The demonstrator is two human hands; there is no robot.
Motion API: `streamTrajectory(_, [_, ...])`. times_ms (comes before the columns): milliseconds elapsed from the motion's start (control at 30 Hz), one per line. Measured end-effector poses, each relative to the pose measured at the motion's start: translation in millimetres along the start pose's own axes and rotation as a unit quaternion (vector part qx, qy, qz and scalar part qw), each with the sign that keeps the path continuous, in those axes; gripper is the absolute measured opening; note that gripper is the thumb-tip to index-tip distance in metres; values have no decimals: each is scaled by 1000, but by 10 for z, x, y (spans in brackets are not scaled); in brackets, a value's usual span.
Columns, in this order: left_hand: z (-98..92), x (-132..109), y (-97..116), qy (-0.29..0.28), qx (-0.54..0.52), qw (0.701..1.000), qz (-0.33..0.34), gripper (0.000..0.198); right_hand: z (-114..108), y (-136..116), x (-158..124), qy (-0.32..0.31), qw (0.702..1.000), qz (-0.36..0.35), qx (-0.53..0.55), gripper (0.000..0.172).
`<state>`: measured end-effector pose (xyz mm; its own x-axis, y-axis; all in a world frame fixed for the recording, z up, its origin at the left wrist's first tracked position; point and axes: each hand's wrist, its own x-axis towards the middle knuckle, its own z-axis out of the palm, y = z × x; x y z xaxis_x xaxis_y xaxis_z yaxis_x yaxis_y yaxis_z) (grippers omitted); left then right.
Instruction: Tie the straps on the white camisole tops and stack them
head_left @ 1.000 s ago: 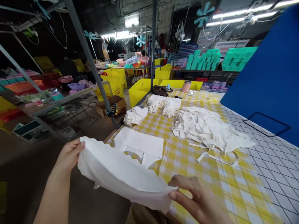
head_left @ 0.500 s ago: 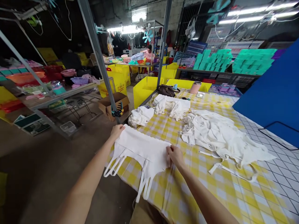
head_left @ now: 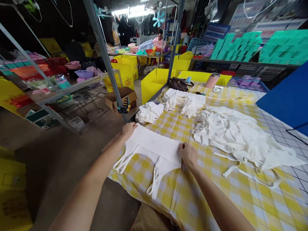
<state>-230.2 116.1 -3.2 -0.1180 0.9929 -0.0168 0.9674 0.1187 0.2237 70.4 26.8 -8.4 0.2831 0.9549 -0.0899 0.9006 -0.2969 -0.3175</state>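
Observation:
A white strappy camisole top (head_left: 156, 144) lies spread on the yellow checked tablecloth (head_left: 211, 192), its straps pointing toward me. My left hand (head_left: 130, 130) is closed on its far left corner. At the right edge, my right hand (head_left: 189, 154) pinches the fabric between thumb and fingers. Beyond it sit a bunched white garment (head_left: 149, 113) and a folded stack of white garments (head_left: 185, 101) with gathered straps. To the right spreads a loose heap of white garments (head_left: 235, 138), with straps trailing off its near side.
A metal post (head_left: 106, 57) rises at the table's left edge, with a hair clip (head_left: 123, 107) on it. Farther back are a dark handbag (head_left: 180, 84), a pink tumbler (head_left: 212, 81) and yellow bins (head_left: 154, 85). A blue board (head_left: 288, 99) stands at right. Another person (head_left: 158, 40) sits far off.
The top has come down from being held up and now lies flatter on the cloth, straps settled. Both hands keep their hold at its sides. My view has shifted slightly.

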Motion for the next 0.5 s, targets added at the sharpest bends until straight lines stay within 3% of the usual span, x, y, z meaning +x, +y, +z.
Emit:
streamTrajectory(300, [-29,-147,101,9,104,994,36,36,71,59,-62,41,998,-26,38,27])
streamTrajectory(433, [-91,-246,81,34,120,991,48,35,11,333,-139,83,993,-50,68,35])
streamTrajectory(500, [-90,-292,47,87,157,981,69,34,-77,573,-176,108,991,-38,76,37])
